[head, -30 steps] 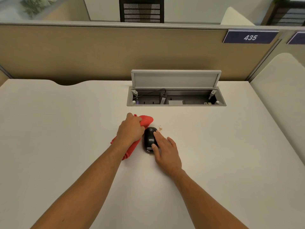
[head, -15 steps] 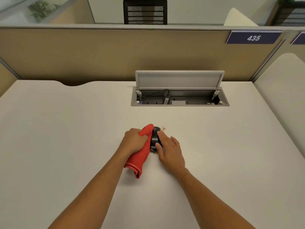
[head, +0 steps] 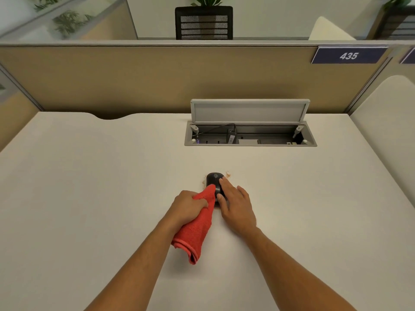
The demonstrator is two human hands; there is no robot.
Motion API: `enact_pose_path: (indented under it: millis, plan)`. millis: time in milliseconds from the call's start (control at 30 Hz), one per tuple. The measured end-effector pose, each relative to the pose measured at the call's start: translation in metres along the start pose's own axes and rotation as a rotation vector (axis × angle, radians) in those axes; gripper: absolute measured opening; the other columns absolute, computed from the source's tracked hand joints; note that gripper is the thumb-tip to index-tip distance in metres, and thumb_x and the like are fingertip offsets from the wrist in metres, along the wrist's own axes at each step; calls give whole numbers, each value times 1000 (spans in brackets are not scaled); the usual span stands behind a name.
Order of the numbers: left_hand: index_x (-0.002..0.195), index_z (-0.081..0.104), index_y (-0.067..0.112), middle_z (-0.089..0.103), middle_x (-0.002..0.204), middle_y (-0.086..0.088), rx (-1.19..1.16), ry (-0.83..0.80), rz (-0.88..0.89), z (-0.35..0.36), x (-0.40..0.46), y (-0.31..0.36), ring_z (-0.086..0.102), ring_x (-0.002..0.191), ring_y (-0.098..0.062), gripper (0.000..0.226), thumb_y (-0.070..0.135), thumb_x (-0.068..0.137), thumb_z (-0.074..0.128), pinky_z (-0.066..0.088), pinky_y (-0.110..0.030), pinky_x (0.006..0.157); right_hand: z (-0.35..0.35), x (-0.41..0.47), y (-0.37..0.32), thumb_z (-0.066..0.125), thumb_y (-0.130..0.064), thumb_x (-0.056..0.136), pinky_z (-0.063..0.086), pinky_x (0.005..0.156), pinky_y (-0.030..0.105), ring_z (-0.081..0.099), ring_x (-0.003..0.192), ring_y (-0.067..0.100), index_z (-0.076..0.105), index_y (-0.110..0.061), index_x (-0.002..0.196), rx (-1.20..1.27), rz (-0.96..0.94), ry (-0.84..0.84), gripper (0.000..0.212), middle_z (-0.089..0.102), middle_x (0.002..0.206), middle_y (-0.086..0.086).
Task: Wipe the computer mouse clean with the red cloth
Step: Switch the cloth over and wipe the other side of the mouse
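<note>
A pale, matte desk top [head: 89, 198] is bounded by a tan fabric partition [head: 157, 77] carrying a navy plate numbered 435 [head: 348, 55]. One black plastic computer mouse [head: 215, 181] is seen at the desk's middle, brown crumbs [head: 228, 175] beside it. One red terry cloth [head: 197, 227] is gripped by the left hand [head: 187, 206], fingers curled round it, its tip laid against the mouse. The mouse is steadied by the right hand [head: 237, 206], fingers spread. Behind, one open grey cable hatch [head: 250, 124] is set in the desk.

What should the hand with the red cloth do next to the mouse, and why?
Probably slide the red cloth forward over the top of the mouse. The left hand grips the cloth, and only its tip touches the mouse's near left side; the front is bare. The right hand rests on the mouse, steadying it. Brown crumbs lie beside it on the desk.
</note>
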State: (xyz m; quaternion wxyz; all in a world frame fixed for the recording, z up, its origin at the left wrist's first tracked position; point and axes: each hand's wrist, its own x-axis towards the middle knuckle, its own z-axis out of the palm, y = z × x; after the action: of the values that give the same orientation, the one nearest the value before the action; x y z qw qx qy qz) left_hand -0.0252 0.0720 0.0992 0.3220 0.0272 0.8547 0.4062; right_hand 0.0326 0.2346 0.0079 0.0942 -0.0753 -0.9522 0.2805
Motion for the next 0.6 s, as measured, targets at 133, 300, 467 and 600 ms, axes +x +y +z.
enact_pose_path:
  millis: [133, 300, 467, 600]
  plan:
    - [86, 73, 8, 73, 86, -14, -3, -70, -12, 6, -7, 0, 65, 67, -24, 21, 27, 81, 65, 53, -33, 67, -1, 0, -2, 32, -35, 103, 10, 118, 28, 30, 140, 5, 30, -25, 151, 17, 11, -9, 49, 32, 156, -6]
    - [84, 72, 7, 72, 80, -13, -46, -47, -7, -4, -12, 0, 63, 65, -24, 23, 28, 78, 66, 50, -33, 65, -1, 0, -1, 32, -35, 103, 10, 118, 28, 31, 140, 5, 30, -24, 150, 19, -2, -2, 49, 33, 155, -5]
    - [83, 72, 5, 70, 76, -16, -215, 126, 26, -16, -8, -3, 64, 64, -25, 19, 24, 82, 67, 53, -39, 66, 2, 0, 1, 29, -39, 101, 11, 118, 29, 33, 139, 6, 32, -23, 150, 12, -4, 19, 51, 36, 154, -4]
    - [83, 73, 12, 72, 77, -12, -266, 150, 21, -8, -6, -4, 66, 66, -27, 15, 26, 83, 67, 56, -41, 67, 3, 0, 2, 30, -38, 102, 12, 118, 30, 34, 138, 6, 33, -24, 150, 16, -4, 26, 50, 37, 154, -5]
